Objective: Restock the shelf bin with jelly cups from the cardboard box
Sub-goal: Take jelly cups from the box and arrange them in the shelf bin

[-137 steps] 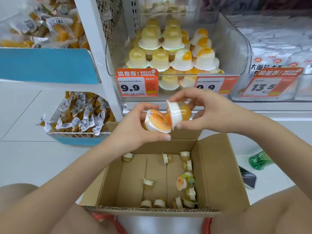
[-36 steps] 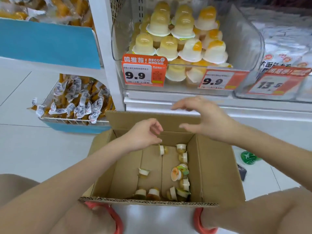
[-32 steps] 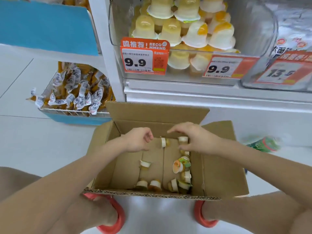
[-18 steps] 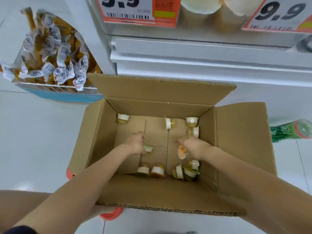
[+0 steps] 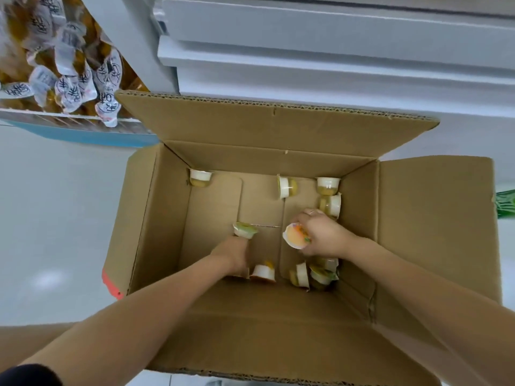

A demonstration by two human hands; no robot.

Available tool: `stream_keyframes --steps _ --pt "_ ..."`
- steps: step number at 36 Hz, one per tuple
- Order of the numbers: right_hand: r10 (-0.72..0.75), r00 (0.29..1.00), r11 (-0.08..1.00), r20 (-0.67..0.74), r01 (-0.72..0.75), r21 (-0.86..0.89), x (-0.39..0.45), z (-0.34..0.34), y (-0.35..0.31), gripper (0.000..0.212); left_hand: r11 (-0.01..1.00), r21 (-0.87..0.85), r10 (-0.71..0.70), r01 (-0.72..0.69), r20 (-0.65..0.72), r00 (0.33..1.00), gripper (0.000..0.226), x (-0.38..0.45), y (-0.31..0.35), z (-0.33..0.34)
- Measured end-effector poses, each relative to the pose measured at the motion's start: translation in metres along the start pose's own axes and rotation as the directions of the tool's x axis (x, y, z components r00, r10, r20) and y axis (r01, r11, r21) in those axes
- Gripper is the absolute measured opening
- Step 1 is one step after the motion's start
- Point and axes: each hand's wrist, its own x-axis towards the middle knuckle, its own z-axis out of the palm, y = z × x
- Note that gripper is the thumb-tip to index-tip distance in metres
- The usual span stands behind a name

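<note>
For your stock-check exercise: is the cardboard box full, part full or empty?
Nearly empty. The cardboard box shows mostly bare floor, with a few jelly cups scattered along its far and right sides.

box: brown cardboard, flaps open, on the floor by the shelf base
loose cups: about ten small jelly cups scattered on the bottom, mostly right side, upright or tipped
orange-lid cup: gripped on its side
green-lid cup: mid-bottom, tilted

One head-worn camera looked steeply down, close above the open cardboard box, shelf base at twelve o'clock.
</note>
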Motion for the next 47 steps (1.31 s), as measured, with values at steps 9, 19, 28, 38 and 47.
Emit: stream_keyframes --steps 9,19,28,38,47 --pt "0.028 0.988 0.948 -0.152 0.022 0.318 -0.018 0.001 -0.01 0.069 0.935 0.225 0.26 -0.274 0.09 0.961 0.062 0.007 0.017 0.018" --pt "0.029 0.985 0.953 -0.171 0.025 0.302 -0.033 -0.007 -0.015 0.06 0.946 -0.187 0.25 -0.265 -0.1 0.963 0.012 0.01 0.024 -0.003" --pt "0.089 0.983 0.93 -0.16 -0.025 0.366 -0.043 -0.009 -0.013 0.057 0.96 -0.126 0.261 -0.252 0.06 0.964 0.057 0.016 0.022 0.014" --pt "0.068 0.996 0.933 -0.058 -0.043 0.357 -0.041 -0.002 -0.015 0.056 0.959 -0.11 0.264 -0.26 0.027 0.964 0.062 0.023 0.019 0.027" --pt "0.076 0.993 0.921 -0.091 -0.035 0.389 -0.048 -0.005 -0.014 0.055 0.988 -0.095 0.14 -0.124 0.182 0.973 0.058 0.02 0.034 0.033"
